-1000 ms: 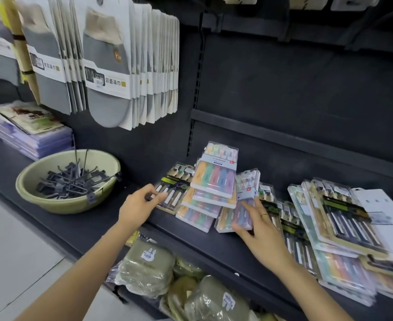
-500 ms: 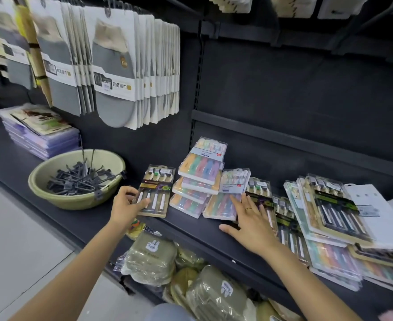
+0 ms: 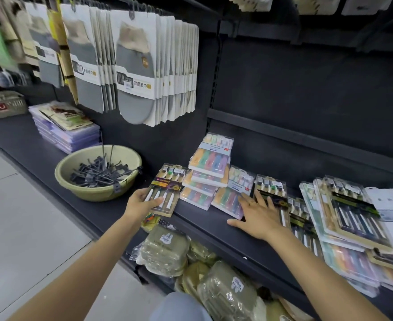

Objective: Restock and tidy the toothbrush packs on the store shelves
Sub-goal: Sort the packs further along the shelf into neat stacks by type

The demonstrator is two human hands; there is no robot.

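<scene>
Lower shelf: bagged olive-green goods [image 3: 165,250] lie below the shelf edge, nearest the camera
Left hand: the left hand [image 3: 142,201] grips the near end of a black-and-gold toothbrush pack [image 3: 167,189], thumb over its face and fingers curled beneath; the pack's far end rests on the dark shelf [image 3: 204,222]
Right hand: the right hand [image 3: 259,218] lies flat, fingers straight and spread, over the near ends of a pastel toothbrush pack [image 3: 231,196] and a second black-and-gold pack [image 3: 272,193] (a ring shows on one finger)
Pastel stack: beyond both hands, a stack of pastel packs [image 3: 208,172] is fanned unevenly, the top one propped up towards the back panel
Right-hand heap: further packs [image 3: 348,212] overlap loosely, well apart from the left hand
Basin: a green basin of metal hooks [image 3: 98,173] sits just left of the gripped pack
Hanging goods: carded bath mitts [image 3: 135,72] hang above, furthest back
Risk: sliding the gripped pack sideways could nudge the fanned stack and topple its propped top pack; the flat right hand only presses, so a pack could slip from under it
</scene>
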